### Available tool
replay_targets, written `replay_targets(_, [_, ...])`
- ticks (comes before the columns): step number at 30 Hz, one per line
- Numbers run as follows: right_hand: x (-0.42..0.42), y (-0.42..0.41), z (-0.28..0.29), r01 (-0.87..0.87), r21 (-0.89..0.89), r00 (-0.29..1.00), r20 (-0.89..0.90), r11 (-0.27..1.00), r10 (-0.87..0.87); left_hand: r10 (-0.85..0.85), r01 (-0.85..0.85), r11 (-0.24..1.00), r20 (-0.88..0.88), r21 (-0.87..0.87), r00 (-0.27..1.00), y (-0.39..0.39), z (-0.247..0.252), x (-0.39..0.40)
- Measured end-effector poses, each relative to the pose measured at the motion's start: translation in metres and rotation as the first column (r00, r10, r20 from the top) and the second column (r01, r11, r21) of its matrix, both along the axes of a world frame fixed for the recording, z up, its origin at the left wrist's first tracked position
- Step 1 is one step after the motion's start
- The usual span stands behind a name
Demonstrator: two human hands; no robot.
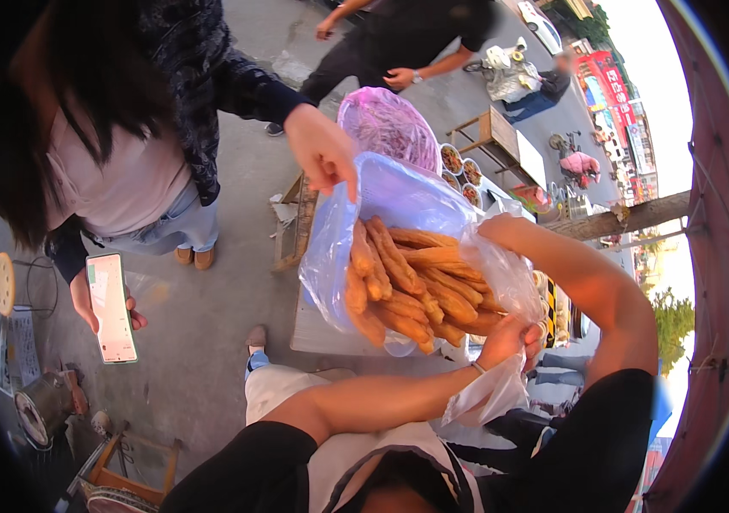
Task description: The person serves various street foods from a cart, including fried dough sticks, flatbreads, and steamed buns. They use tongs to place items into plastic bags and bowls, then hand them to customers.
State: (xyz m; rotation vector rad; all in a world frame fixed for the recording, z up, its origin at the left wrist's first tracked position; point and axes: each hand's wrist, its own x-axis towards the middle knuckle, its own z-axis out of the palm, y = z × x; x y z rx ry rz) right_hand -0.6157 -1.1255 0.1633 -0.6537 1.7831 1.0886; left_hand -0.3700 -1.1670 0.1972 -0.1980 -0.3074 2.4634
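Long golden fried dough sticks (425, 282) are heaped in a blue basket (390, 183) lined with clear plastic. My left hand (509, 343) grips a clear plastic bag (502, 276) at the basket's right side, and some of that plastic hangs below the wrist. Above it, my right hand (496, 227) is bent down at the wrist against the bag. Plastic hides its fingers, so their grip is unclear. Another person's hand (326, 154) touches the lined rim of the basket at the upper left.
That person's other hand holds a lit phone (111, 308). A pink plastic-covered basket (390, 128) and bowls of food (460, 167) stand beyond the blue basket. A wooden stool (130, 462) and a metal canister (44, 410) are at lower left. Another person (403, 45) is near the top.
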Motion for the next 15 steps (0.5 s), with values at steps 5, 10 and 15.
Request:
replay_targets(5, [0.041,-0.021,0.03,-0.035,-0.013,0.998,-0.057,0.999,0.034,-0.04,0.041,0.997,0.012,-0.062,0.999,0.01,0.006,0.013])
replay_targets(10, [0.049,0.0,-0.02,-0.383,-0.211,0.918,-0.198,0.899,0.345,-0.016,0.019,0.995,0.024,-0.1,1.0,0.034,-0.026,0.018])
replay_targets(15, [0.049,0.015,0.05,-0.323,-0.216,0.907,-0.35,0.921,0.236,0.017,-0.031,0.972,-0.062,-0.233,0.998,0.054,-0.045,0.016])
